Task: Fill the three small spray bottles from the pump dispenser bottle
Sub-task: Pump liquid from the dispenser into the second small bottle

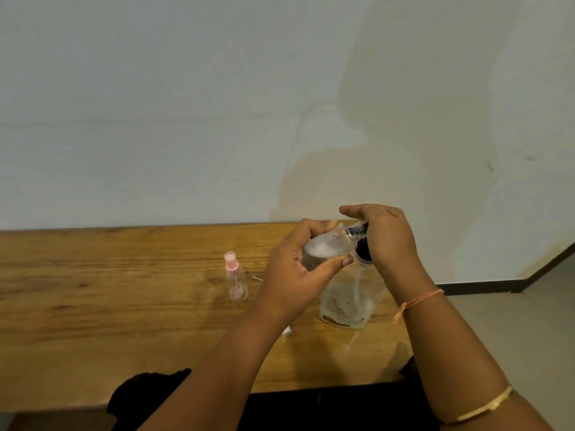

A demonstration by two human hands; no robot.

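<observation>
The task looks to be mid-fill, with one bottle being served and the rest not plainly settled. The dispenser [348,303] stands upright on the counter [124,306]. It is clear-walled, with only a low pool of liquid at the bottom and its dip tube showing.

The left hand [292,269] has its fingers and thumb curled round a small clear bottle [326,247]. It holds the bottle tilted just above the dispenser, with the open neck turned toward the black pump head [362,251]. The right hand [385,237] is curled over that pump head from the far side, with the thumb stretched out on top. Pale, foamy liquid shows inside the held bottle, so it seems partly filled. How full it is cannot be read through the fingers.

A second small bottle [236,279], with its pink spray cap on, stands upright on the counter well to the left of the dispenser. It looks clear, and whether it holds any liquid cannot be told.

A small white bit [286,331] peeks out under the left forearm, just left of the dispenser's base. It may be the removed spray top, but it is too hidden to say. The third small bottle is not plainly visible.

By this reading, the held bottle needs topping up and recapping, and at least one more bottle is probably left to fill.
</observation>
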